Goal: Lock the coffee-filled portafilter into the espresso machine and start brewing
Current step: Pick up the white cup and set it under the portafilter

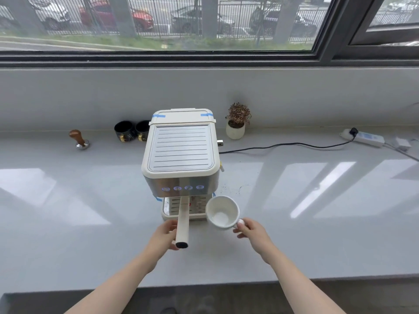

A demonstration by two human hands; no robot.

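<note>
A cream espresso machine stands on the grey counter, with several lit buttons along its steel front. The portafilter's cream handle sticks out from under the front toward me; its basket end is hidden beneath the machine. My left hand holds that handle from the left near its black tip. My right hand pinches the handle of an empty white cup, held tilted just right of the drip tray.
A wooden-knobbed tamper stands at the back left. Two black cups sit behind the machine's left side, a small potted plant behind its right. A black cord runs to a power strip. Coffee specks dot the counter.
</note>
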